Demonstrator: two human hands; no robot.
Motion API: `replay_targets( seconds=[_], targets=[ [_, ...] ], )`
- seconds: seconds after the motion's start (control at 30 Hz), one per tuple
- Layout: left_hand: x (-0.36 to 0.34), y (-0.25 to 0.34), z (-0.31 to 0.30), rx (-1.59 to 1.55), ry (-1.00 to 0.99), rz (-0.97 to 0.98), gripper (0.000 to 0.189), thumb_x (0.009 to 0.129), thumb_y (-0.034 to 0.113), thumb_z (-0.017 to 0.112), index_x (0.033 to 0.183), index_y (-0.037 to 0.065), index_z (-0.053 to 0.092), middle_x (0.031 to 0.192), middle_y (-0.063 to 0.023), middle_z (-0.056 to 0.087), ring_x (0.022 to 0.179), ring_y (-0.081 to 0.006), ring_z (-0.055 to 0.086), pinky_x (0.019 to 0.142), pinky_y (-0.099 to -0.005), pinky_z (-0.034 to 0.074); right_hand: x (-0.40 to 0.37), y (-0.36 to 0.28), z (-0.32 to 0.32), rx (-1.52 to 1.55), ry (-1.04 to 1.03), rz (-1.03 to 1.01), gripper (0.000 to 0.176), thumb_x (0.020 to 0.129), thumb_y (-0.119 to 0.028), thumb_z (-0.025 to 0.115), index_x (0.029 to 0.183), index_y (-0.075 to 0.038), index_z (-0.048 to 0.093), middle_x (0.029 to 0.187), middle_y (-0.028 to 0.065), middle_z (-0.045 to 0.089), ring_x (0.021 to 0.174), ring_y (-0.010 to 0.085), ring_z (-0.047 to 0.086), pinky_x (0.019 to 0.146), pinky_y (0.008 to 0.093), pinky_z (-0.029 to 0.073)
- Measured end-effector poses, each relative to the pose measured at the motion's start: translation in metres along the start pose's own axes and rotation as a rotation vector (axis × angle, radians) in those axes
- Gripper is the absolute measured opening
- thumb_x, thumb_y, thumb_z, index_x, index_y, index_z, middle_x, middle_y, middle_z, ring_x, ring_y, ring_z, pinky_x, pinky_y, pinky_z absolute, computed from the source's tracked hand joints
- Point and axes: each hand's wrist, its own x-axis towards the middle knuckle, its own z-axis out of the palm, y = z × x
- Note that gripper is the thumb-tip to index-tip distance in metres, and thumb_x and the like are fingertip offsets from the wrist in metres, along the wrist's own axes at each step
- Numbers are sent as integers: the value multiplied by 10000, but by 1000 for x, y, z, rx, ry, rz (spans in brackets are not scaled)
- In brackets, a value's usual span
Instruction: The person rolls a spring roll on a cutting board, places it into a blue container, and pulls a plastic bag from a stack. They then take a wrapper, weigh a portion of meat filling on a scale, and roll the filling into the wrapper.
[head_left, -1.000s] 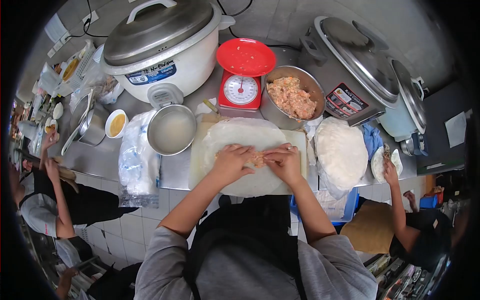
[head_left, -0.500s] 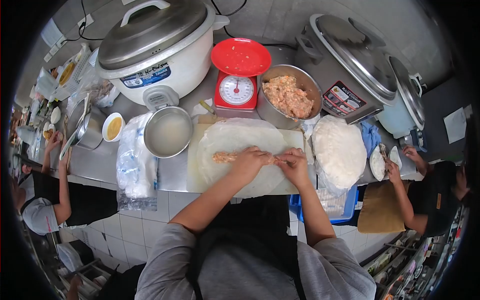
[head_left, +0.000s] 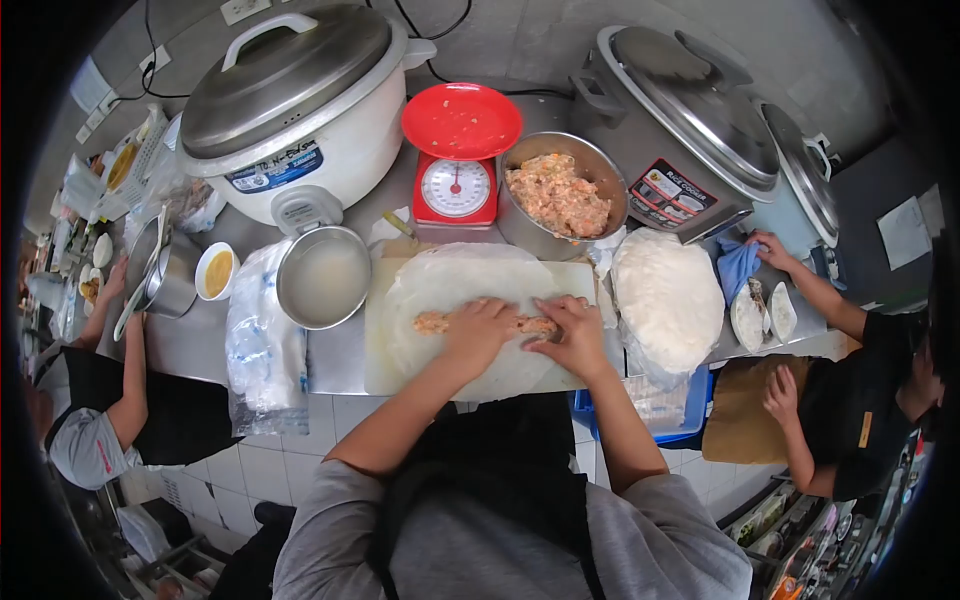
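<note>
A round translucent wrapper sheet (head_left: 430, 280) lies over a pale cutting board (head_left: 378, 352). Across it runs a long strip of orange-pink meat filling (head_left: 430, 322). My left hand (head_left: 480, 335) curves over the middle of the strip, its fingers close together and the thumb mostly hidden. At the strip's right end, my right hand (head_left: 572, 335) has its thumb and fingers on either side of the filling. A steel pot of meat filling (head_left: 565, 195) stands behind the board. Right of the board is a stack of round white wrappers (head_left: 668, 300) in plastic.
Behind the board stands a red scale (head_left: 455, 190). A steel bowl of cloudy liquid (head_left: 323, 277) and a plastic-wrapped pack (head_left: 265, 335) are at left. Large rice cookers (head_left: 300, 120) line the wall. Co-workers stand on both sides; the right one's hand (head_left: 772, 250) touches a blue cloth (head_left: 738, 262).
My right hand's thumb and fingers have spread from a pinch around the filling's end. The right co-worker's one hand moved to the blue cloth, the other dropped lower. The view shifted slightly.
</note>
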Motion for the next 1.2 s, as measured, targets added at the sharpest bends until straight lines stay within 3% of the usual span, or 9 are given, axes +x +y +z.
replay_targets(
  seconds=[0.17, 0.27, 0.33, 0.7, 0.77, 0.9, 1.0, 1.07, 1.2],
  targets=[
    [-8, -20, -28, -20, -148, -73, 296, 738, 205, 700, 1031, 159, 693, 970, -24, 625, 948, -243, 596, 844, -389, 463, 4, -12, 13, -31, 66, -90, 326, 675, -326, 797, 949, -158, 734, 907, -2, 625, 879, 207, 553, 773, 377, 342],
    [-19, -26, -39, 5, 25, -46, 291, 744, 201, 704, 1029, 146, 700, 946, -24, 642, 913, -240, 605, 841, -377, 468, 8, -13, 25, 46, 63, -83, 232, 720, -258, 771, 926, -162, 729, 881, -4, 627, 867, 201, 559, 780, 370, 337],
    [-25, -36, -51, -6, -49, -75, 287, 749, 213, 707, 1027, 140, 705, 933, -26, 651, 908, -237, 607, 853, -373, 465, 10, -15, 22, 131, 31, -70, 181, 729, -203, 762, 901, -160, 723, 864, -7, 630, 858, 201, 563, 784, 367, 335],
    [-51, -81, -78, -235, -109, -96, 452, 689, 179, 777, 1127, 117, 683, 1029, -52, 658, 957, -257, 585, 884, -363, 451, 4, 9, 33, 302, -64, 32, 271, 656, -68, 774, 919, -112, 726, 931, 33, 654, 897, 222, 596, 810, 360, 380],
    [-52, -75, -86, -289, -35, -96, 477, 690, 175, 782, 1152, 120, 675, 1050, -62, 656, 987, -261, 575, 893, -364, 447, 5, 4, 26, 265, -31, 20, 292, 654, -68, 774, 939, -115, 728, 966, 40, 645, 919, 230, 586, 797, 365, 389],
    [-67, -89, -92, -367, -130, -140, 495, 695, 151, 784, 1173, 105, 663, 1104, -82, 652, 1036, -266, 561, 910, -363, 440, -1, 10, 20, 87, -102, 28, 346, 639, -112, 795, 977, -136, 727, 1018, 46, 626, 965, 241, 563, 796, 373, 385],
    [-70, -90, -94, -317, -70, -174, 476, 703, 122, 776, 1165, 95, 664, 1116, -87, 657, 1040, -268, 566, 917, -364, 438, 12, -18, 8, -39, -111, 18, 361, 629, -161, 806, 982, -164, 730, 953, 21, 623, 948, 235, 554, 799, 378, 375],
    [-68, -76, -96, -290, 86, -181, 428, 721, 94, 757, 1141, 89, 675, 1088, -84, 673, 1015, -263, 584, 918, -363, 439, 23, -33, 15, 21, -85, -124, 338, 629, -184, 801, 960, -179, 733, 898, 0, 613, 933, 228, 547, 803, 379, 367],
    [-79, -85, -94, -352, 77, -231, 315, 744, 67, 726, 1058, 84, 706, 1075, -77, 680, 1006, -257, 595, 886, -362, 469, 41, -61, 53, 82, -78, -306, 250, 651, -206, 784, 896, -191, 735, 798, -24, 583, 891, 215, 536, 811, 377, 359]
  ],
)
